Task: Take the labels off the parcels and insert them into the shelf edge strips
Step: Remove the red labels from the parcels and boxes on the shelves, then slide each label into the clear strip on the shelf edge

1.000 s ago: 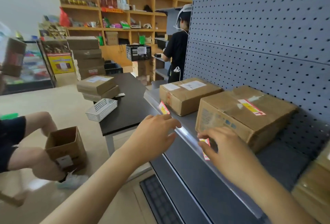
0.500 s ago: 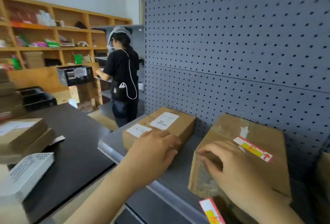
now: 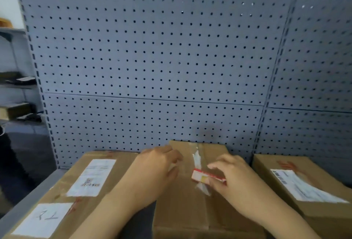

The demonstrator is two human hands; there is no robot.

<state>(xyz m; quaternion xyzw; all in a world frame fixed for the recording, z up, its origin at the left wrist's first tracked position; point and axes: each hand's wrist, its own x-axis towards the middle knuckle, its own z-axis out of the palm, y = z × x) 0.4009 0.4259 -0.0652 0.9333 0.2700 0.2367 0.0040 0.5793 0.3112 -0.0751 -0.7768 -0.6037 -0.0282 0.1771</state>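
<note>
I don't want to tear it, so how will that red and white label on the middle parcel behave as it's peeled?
The red and white label looks thin, so probably floppy and light. The right hand pinches its end, lifted off the middle parcel. White residue along the tape suggests it may stick and tear.

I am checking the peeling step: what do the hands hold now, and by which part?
The right hand pinches the red label at its right end. The left hand holds nothing, resting on the middle parcel.
</note>
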